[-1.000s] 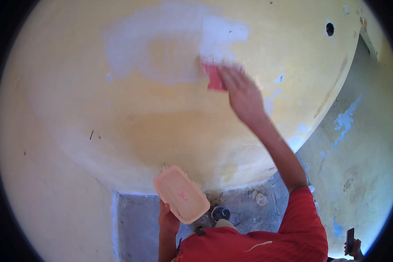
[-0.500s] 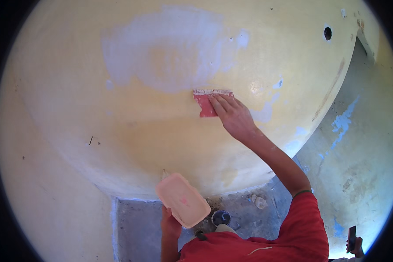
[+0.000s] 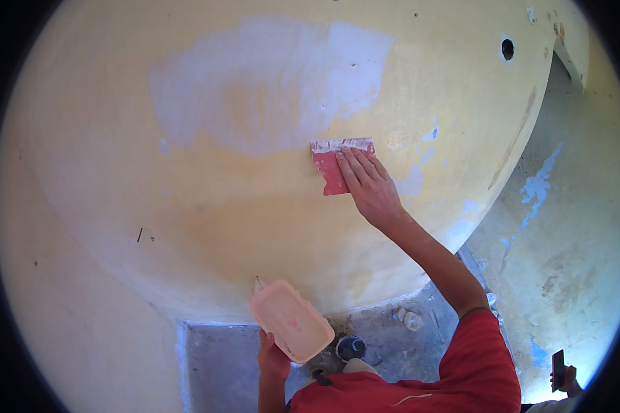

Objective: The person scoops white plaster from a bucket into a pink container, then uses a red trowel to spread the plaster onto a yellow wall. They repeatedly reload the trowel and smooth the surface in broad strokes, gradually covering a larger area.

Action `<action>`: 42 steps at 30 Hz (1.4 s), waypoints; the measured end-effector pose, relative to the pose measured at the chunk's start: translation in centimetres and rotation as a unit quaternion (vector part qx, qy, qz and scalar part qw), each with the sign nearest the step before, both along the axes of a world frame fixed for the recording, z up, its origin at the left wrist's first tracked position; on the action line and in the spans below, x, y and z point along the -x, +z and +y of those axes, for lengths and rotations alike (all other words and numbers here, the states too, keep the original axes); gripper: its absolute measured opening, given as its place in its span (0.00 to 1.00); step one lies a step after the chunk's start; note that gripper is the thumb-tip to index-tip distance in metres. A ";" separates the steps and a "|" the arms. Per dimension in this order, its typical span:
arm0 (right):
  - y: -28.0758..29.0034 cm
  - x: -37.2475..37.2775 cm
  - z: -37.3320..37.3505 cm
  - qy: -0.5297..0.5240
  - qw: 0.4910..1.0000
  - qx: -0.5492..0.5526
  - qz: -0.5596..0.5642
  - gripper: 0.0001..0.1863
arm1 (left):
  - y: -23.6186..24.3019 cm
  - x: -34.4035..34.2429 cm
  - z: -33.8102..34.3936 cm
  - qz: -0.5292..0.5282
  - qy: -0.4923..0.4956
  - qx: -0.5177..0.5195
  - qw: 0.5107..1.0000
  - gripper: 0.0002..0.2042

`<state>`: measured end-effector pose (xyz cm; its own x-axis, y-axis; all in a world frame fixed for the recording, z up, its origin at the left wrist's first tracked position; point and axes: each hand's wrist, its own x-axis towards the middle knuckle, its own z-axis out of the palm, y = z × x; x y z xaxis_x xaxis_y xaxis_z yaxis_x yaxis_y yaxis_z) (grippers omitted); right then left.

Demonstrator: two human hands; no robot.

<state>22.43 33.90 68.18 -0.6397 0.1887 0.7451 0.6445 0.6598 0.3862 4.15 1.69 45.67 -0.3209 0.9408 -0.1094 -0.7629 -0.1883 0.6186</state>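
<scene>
My right hand (image 3: 373, 186) grips a red putty spreader (image 3: 333, 180) with fingers pressed on its face. White putty coats the spreader's upper edge, which lies at the yellowish wall (image 3: 207, 206). Above it spreads a broad pale patch of putty (image 3: 289, 62). Lower down, my left hand (image 3: 274, 354) holds a shallow pinkish plastic tray (image 3: 282, 313) by its near left side. A thin whitish film and a small pink spot show inside the tray.
A dark bucket (image 3: 350, 348) stands on the grey floor (image 3: 220, 358), with a crumpled whitish lump (image 3: 412, 321) near the wall. A nail (image 3: 140, 235) sticks out at left. A round hole (image 3: 508, 49) pierces the wall. Another person's hand (image 3: 570, 379) holds a phone (image 3: 558, 370) at lower right.
The pale patch now reaches further right, with a fresh straight-edged area covering the small spot there. The spreader sits slightly lower and further right on the wall. The tray remains in my left hand.
</scene>
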 end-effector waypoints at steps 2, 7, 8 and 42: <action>1.7 -0.7 -0.5 0.029 0.999 0.040 0.017 0.29 | 0.4 0.1 -0.1 0.003 -0.005 -0.003 1.000 0.33; 19.3 0.3 0.2 0.036 0.984 -0.108 0.138 0.21 | 0.5 0.4 -0.3 -0.036 0.000 0.000 0.999 0.29; 21.3 0.4 0.9 0.023 0.979 -0.146 0.141 0.20 | 0.4 0.4 -0.1 -0.037 -0.005 -0.004 0.999 0.28; 12.8 0.0 -0.5 0.036 0.990 -0.081 0.113 0.25 | -0.3 2.0 -1.3 -0.038 0.000 0.019 0.999 0.31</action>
<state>22.39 33.43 80.93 -0.4598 0.0143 0.8879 0.6801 0.6486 0.3418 2.17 0.38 45.37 -0.3101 0.9356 -0.1687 -0.8084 -0.1661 0.5648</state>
